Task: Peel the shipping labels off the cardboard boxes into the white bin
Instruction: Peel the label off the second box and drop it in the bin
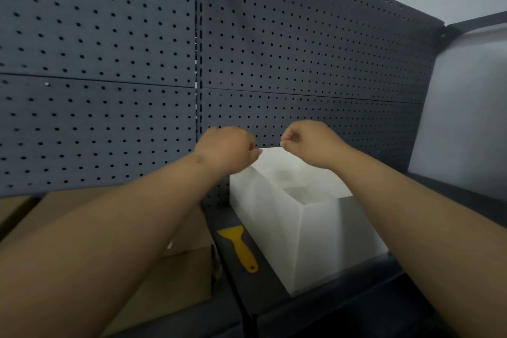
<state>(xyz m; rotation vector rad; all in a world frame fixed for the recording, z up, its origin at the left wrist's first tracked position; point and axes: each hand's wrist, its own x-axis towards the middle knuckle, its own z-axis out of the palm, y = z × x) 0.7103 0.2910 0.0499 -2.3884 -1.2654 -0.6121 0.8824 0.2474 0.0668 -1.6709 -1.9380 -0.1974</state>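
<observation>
The white bin [277,228] stands on the dark shelf at right of centre, with pale label scraps lying inside it. Over its far rim, my left hand [227,149] and my right hand [306,144] hover a short gap apart, each with fingertips pinched together. Small white specks show at both fingertips; whether a label scrap is pinched there is too small to tell. Cardboard boxes [175,274] lie at lower left, mostly hidden under my left forearm. No label shows on them.
A yellow plastic scraper [240,247] lies on the dark shelf [263,291] between the boxes and the bin. A dark grey pegboard [109,63] forms the back wall close behind my hands. A white wall panel [463,107] closes the right side.
</observation>
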